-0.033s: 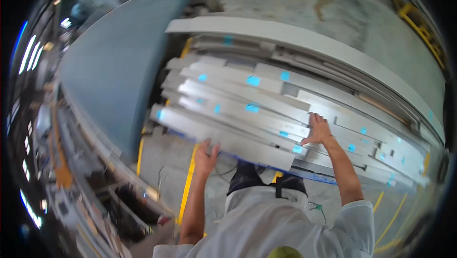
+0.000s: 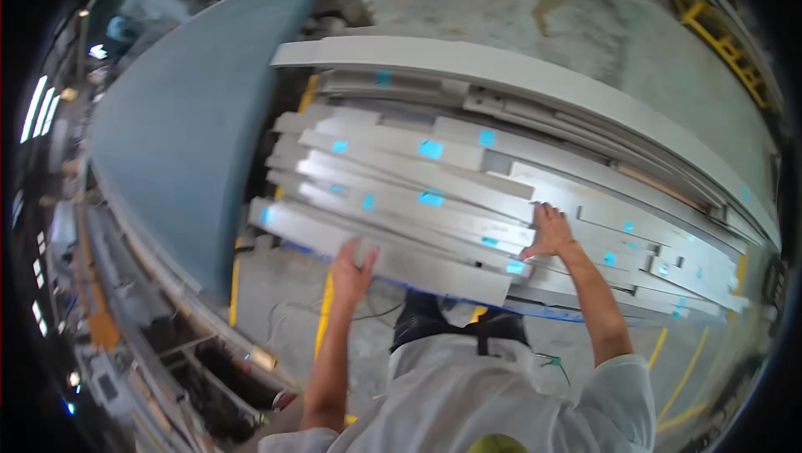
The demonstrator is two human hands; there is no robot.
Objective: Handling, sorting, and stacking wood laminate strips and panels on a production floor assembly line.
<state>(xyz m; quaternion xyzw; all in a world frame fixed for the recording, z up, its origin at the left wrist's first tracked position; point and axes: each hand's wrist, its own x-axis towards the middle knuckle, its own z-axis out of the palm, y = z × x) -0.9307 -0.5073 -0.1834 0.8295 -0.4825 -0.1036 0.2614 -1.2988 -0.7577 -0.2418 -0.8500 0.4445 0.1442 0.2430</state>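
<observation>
Both arms are reaching forward over a stack of long grey metal strips (image 2: 434, 202) lying on a low rack above the concrete floor (image 2: 585, 27). The left hand (image 2: 351, 269) is curling its grip around the nearest strip (image 2: 393, 257) at the front edge, while the right hand (image 2: 547, 231) is pressing flat, fingers spread wide, on strips farther back

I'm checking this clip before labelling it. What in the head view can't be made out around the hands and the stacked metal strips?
- Left hand: palm lies on the front metal strip; a grip underneath is hidden by the strip.
- Right hand: fingers spread on the stack; what it presses is unclear.
- Blue stickers: too small to read.
- Stack support: hidden under the strips.
- Left rim: blurred by fisheye.
</observation>
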